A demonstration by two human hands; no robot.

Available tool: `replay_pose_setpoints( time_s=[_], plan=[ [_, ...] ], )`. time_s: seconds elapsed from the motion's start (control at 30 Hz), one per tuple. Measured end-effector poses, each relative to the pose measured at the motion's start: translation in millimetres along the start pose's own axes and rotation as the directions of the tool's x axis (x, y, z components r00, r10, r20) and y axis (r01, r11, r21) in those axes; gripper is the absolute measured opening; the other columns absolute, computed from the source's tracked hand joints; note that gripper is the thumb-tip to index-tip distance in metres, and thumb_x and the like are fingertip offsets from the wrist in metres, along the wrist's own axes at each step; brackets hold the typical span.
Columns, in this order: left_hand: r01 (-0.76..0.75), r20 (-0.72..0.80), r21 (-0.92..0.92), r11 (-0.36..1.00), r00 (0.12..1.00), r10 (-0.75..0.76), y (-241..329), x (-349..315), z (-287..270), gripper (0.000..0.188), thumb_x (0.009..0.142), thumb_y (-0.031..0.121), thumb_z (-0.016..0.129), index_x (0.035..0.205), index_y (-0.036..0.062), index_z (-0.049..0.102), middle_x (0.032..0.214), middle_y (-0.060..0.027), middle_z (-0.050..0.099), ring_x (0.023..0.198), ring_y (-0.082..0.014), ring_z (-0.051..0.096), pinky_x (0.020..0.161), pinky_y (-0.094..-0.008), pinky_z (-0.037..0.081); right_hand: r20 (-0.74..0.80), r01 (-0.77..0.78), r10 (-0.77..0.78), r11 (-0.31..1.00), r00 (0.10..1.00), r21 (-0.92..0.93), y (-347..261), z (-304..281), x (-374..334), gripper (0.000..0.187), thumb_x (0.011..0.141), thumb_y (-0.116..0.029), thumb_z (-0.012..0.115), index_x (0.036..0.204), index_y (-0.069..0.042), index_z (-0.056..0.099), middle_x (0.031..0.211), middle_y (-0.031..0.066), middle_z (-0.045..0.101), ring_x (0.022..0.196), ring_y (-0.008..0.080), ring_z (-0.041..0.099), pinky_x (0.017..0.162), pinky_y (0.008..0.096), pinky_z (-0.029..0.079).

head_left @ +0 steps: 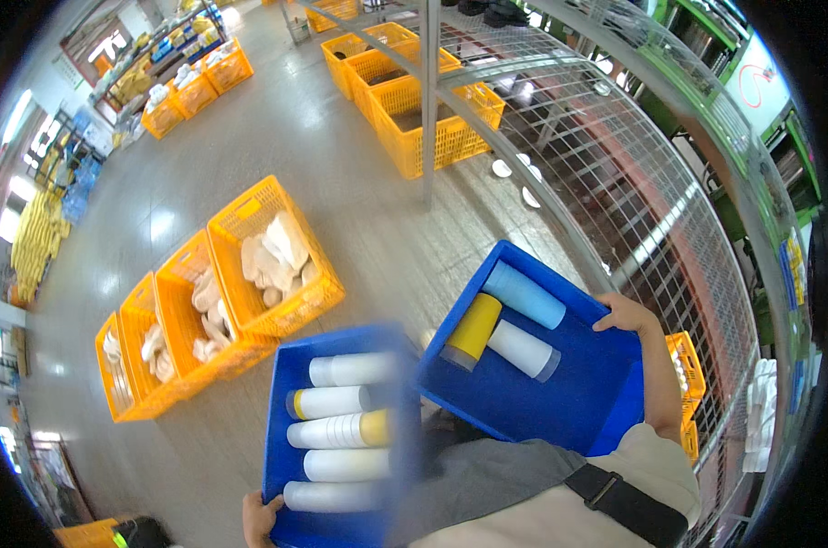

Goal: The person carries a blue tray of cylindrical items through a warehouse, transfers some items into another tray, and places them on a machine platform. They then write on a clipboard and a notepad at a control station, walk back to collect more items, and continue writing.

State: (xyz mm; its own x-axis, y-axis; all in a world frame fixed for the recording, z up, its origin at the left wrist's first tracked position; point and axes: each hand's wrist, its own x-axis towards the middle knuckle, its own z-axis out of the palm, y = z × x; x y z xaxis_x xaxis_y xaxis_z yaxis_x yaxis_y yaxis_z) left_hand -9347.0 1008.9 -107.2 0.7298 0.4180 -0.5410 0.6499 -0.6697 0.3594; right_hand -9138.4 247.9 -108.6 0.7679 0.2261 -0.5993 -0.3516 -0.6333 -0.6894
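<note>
My left hand is closed on the outer rim of a blue plastic bin, its thumb over the edge. Several white cup stacks lie on their sides in this bin, some with yellow parts. A second blue bin is tilted in front of my body, and my right hand grips its far right rim. Inside it lie a light blue cup stack, a yellow one and a white one. The bins meet or overlap near the middle, where the left bin's edge is blurred.
Yellow crates with beige and white pieces stand in a row on the floor at left. More yellow crates sit ahead beside a metal post. A wire mesh rack runs along the right. White round pieces lie on the floor.
</note>
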Motion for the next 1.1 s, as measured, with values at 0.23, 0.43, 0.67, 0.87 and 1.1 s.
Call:
replay_pose_setpoints(
  time_s=[0.23,0.43,0.67,0.87,1.1],
  plan=[
    [-0.042,-0.064,0.128,0.991,0.997,0.051,167.8,279.2,-132.0,0.023,0.074,0.009,0.074,0.092,-0.0061,0.074,0.071,-0.0120,0.071,0.066,-0.0188,0.067,0.063,-0.0379,0.052,0.160,0.062,-0.038,0.987,0.986,-0.146,-196.5,-133.7,371.7,0.059,0.073,-0.006,0.074,0.131,0.000,0.063,0.114,0.0148,0.072,0.102,0.0216,0.066,0.094,0.0350,0.050],
    [0.407,0.065,-0.038,0.913,0.913,-0.404,300.9,459.5,-256.5,0.060,0.084,0.033,0.073,0.129,-0.0071,0.063,0.127,-0.0271,0.065,0.120,-0.0361,0.060,0.107,-0.0438,0.041,0.295,0.211,-0.181,0.975,0.938,-0.074,-423.0,-231.7,680.9,0.059,0.074,-0.004,0.072,0.132,-0.002,0.063,0.116,0.0125,0.072,0.104,0.0204,0.065,0.096,0.0350,0.050],
    [0.165,-0.054,-0.133,0.977,0.983,-0.174,417.7,820.6,-355.0,0.036,0.077,0.016,0.075,0.108,-0.0033,0.071,0.092,-0.0149,0.072,0.082,-0.0246,0.067,0.077,-0.0376,0.051,0.180,0.177,-0.161,0.981,0.970,-0.081,-634.0,-339.9,973.5,0.062,0.070,-0.005,0.068,0.132,-0.003,0.063,0.109,0.0115,0.073,0.095,0.0194,0.066,0.092,0.0353,0.051],
    [0.064,-0.014,-0.029,0.998,0.998,-0.064,596.0,1121.7,-535.3,0.024,0.079,0.012,0.074,0.096,-0.0051,0.074,0.076,-0.0147,0.073,0.067,-0.0221,0.070,0.065,-0.0364,0.054,0.008,0.155,-0.155,0.988,0.988,-0.002,-773.5,-441.5,1170.5,0.057,0.072,-0.003,0.071,0.128,-0.002,0.065,0.111,0.0103,0.072,0.100,0.0200,0.065,0.095,0.0358,0.050],
    [0.081,-0.008,-0.023,0.996,0.997,-0.081,766.5,1477.0,-656.5,0.024,0.078,0.013,0.076,0.094,-0.0050,0.074,0.074,-0.0143,0.072,0.066,-0.0221,0.068,0.064,-0.0384,0.053,-0.037,0.118,-0.119,0.993,0.992,-0.014,-942.3,-552.3,1509.5,0.055,0.072,-0.001,0.072,0.127,-0.001,0.066,0.108,0.0095,0.073,0.099,0.0187,0.065,0.096,0.0352,0.049]
  ],
)
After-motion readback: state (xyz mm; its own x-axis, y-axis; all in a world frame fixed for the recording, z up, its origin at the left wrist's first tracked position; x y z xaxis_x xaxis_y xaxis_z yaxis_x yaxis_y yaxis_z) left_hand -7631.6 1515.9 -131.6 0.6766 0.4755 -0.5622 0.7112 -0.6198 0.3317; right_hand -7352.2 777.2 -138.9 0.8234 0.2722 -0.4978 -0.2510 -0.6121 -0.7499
